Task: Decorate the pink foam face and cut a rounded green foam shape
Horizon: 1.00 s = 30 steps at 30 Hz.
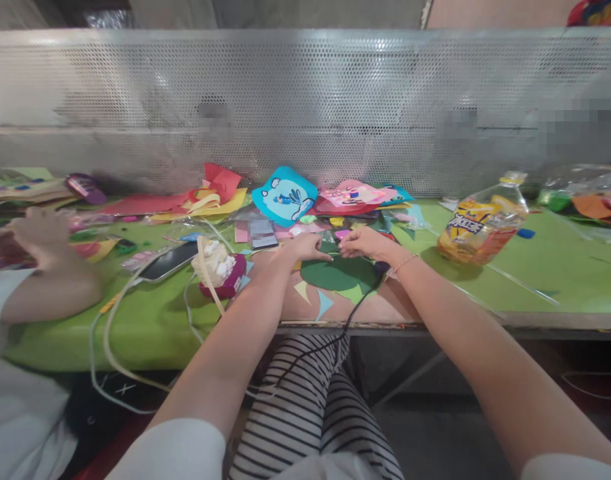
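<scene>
A dark green oval sheet (338,273) lies in front of me on a brown board, under my two hands. My left hand (305,248) rests at the sheet's upper left edge, thumb and forefinger a little apart, with nothing visible between them. Just to its right, my right hand (368,244) has its fingertips pinched together above the sheet's top edge; what they hold, if anything, is too small to make out. Beyond the fingertips are a small bright pink lump (342,235) and a clear packet (328,238). Pale triangular paper scraps (323,304) lie below the sheet.
A blue decorated card (284,197) and a pink one (358,193) lean by the perforated metal partition (305,87). A plastic bottle (483,223) stands right. Left are a phone (169,261), a cream-topped purple-red object (220,270), cables and another person's arm (55,280).
</scene>
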### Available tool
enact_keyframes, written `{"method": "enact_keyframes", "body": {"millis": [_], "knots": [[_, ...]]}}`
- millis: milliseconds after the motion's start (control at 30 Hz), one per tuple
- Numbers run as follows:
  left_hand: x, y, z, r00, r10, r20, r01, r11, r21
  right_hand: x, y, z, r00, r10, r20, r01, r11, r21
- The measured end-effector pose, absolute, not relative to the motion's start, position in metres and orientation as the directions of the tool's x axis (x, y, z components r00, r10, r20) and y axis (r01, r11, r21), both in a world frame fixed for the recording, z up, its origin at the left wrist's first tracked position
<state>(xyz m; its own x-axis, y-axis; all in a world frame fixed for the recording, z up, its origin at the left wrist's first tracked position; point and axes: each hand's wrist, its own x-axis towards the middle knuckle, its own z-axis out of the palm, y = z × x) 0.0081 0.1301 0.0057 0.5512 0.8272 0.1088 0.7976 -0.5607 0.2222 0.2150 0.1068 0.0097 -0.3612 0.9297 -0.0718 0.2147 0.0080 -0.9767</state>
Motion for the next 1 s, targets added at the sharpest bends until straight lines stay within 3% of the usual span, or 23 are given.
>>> {"method": "enact_keyframes", "body": {"millis": [100,300,600,1000], "knots": [[0.011,0.132,0.003,0.528,0.837,0.143,0.797,-0.546,0.259,0.213,0.104,0.012,-0.294,0.952,-0.086,0.286,0.002,-0.958],[0.014,0.141,-0.005,0.513,0.826,0.235,0.768,-0.564,0.303,0.212,0.101,0.016,-0.231,0.973,0.029,0.401,0.122,-0.908],[0.015,0.142,-0.006,0.473,0.832,0.292,0.758,-0.553,0.347,0.215,0.108,0.008,-0.378,0.925,-0.033,0.161,0.031,-0.987],[0.015,0.143,-0.007,0.485,0.829,0.280,0.751,-0.558,0.353,0.215,0.105,0.009,-0.412,0.908,-0.084,0.237,0.018,-0.971]]}}
